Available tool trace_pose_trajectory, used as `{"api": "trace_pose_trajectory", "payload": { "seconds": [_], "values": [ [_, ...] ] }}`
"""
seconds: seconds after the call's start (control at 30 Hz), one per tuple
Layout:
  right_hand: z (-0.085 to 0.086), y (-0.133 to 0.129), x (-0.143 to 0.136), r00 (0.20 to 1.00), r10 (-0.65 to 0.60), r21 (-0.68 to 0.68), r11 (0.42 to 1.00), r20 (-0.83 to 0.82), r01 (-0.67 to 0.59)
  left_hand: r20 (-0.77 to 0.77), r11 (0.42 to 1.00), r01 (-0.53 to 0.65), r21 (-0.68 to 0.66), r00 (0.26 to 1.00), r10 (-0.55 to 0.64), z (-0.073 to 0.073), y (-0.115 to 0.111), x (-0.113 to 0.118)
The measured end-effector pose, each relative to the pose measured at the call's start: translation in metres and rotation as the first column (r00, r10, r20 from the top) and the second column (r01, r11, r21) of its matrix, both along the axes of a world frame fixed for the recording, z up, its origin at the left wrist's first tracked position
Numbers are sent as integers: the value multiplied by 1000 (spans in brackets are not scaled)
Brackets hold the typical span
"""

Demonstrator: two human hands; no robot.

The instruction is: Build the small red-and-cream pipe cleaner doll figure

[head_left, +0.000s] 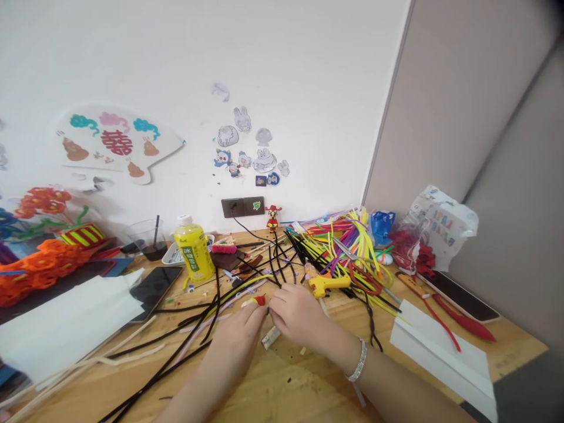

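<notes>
My left hand (240,329) is closed in a pinch around a small red, yellow and white piece (259,300), most of it hidden by the fingers. Fingertips of my right hand (296,312) meet it from the other side, bent and pressed together. Something tiny and dark shows between the two hands, too small to name. Just below them lies a whitish, rectangular object with a metal end (270,338). Black pipe cleaners (163,370) run across the wooden table to the left, and a yellow slingshot-shaped object (330,285) lies beyond my right hand.
A yellow drink bottle (194,252) stands behind my left hand. Colourful pipe cleaners (348,241) with scissors (344,248) pile up at the back right. Phones (156,288), white paper (74,320), a folded white sheet (440,352) and a red-handled tool (465,317) lie around the sides.
</notes>
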State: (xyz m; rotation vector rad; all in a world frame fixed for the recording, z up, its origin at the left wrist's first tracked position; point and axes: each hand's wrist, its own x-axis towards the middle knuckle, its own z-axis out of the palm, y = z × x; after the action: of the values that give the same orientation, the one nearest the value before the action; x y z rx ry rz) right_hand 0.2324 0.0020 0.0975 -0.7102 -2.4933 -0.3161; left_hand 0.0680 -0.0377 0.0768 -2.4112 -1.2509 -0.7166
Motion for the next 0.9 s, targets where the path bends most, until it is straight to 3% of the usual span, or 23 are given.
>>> {"api": "trace_pose_trajectory", "payload": {
  "seconds": [0.2, 0.37, 0.53, 0.9],
  "values": [
    [-4, 4, 1, 998, 64, -74, 995, -3, -64, -62, 991, 109, 81, 993, -104, 2, 4, -6],
    [-6, 8, 3, 999, 38, -175, 984, -37, -44, -56, 994, 105, 2, 993, -105, 6, 4, -6],
    [-6, 9, 5, 997, 70, -221, 972, -38, -76, -61, 973, 194, 125, 980, -188, 9, 3, -3],
    [-5, 6, 3, 995, 87, -264, 960, -49, -97, -112, 964, 218, 153, 973, -203, 5, 6, -1]
  ]
}}
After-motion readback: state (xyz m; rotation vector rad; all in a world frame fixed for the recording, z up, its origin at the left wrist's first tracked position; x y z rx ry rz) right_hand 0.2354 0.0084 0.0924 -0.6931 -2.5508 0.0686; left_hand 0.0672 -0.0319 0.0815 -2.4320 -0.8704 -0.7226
